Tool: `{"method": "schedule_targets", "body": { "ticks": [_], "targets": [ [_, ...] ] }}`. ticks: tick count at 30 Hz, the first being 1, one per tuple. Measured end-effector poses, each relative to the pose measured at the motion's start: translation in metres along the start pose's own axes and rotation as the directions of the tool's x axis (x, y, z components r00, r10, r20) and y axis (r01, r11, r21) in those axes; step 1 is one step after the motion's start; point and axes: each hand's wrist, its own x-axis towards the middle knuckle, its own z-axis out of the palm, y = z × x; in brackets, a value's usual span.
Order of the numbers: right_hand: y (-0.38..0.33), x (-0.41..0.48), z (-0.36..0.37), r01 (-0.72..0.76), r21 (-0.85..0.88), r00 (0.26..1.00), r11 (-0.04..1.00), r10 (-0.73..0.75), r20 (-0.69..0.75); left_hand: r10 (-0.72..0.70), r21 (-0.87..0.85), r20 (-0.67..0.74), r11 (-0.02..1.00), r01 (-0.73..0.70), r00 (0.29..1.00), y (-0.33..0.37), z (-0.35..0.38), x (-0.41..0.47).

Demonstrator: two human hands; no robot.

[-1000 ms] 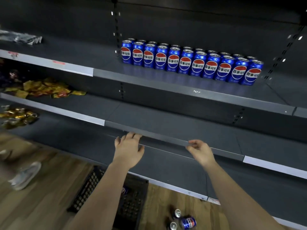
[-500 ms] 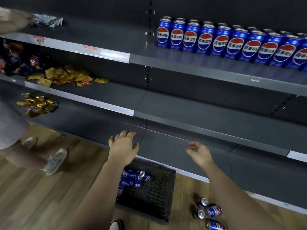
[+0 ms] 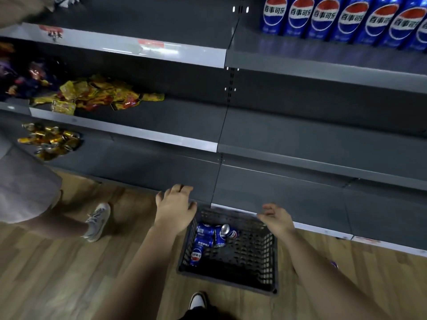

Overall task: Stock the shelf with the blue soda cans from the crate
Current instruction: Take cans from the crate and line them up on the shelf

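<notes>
Has lowered both arms from the mid-shelf lip within the last second. Now holds the left hand (image 3: 175,207) over the crate (image 3: 273,257) rim at 10 o'clock and the right hand (image 3: 276,218) at 2 o'clock. Keeps the left fingers spread and the right ones loosely curled, gripping nothing. Looks down on a handful of blue soda cans (image 3: 208,239) lying tumbled in the crate's 9 o'clock end. Leaves the stocked row (image 3: 346,19) standing on the shelf (image 3: 323,72) at 1 o'clock. Probably signals a fresh pickup, best begun with the left hand.
</notes>
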Motion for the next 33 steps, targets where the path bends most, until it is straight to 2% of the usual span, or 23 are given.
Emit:
{"method": "schedule_targets", "body": {
  "ticks": [11, 15, 18, 26, 33],
  "targets": [
    [0.023, 0.033, 0.048, -0.032, -0.062, 0.995, 0.998, 0.038, 0.092, 0.008, 0.021, 0.067, 1.000, -0.010, 0.998, -0.021, 0.054, 0.035],
    [0.060, 0.063, 0.080, -0.053, -0.117, 0.987, 0.992, 0.070, 0.144, 0.049, 0.037, 0.120, 0.998, -0.054, 0.992, -0.030, 0.119, 0.048],
    [0.098, 0.092, 0.107, -0.046, -0.144, 0.982, 0.988, 0.072, 0.176, 0.073, 0.049, 0.106, 0.996, -0.079, 0.992, -0.041, 0.176, 0.058],
    [0.218, 0.186, 0.200, -0.050, -0.173, 0.983, 0.984, 0.079, 0.165, 0.148, 0.022, 0.073, 0.988, -0.150, 0.986, -0.065, 0.337, 0.101],
    [0.307, 0.271, 0.290, 0.008, -0.190, 0.989, 0.982, 0.021, 0.148, 0.197, 0.039, 0.050, 0.979, -0.199, 0.979, -0.094, 0.469, 0.144]
  ]
}}
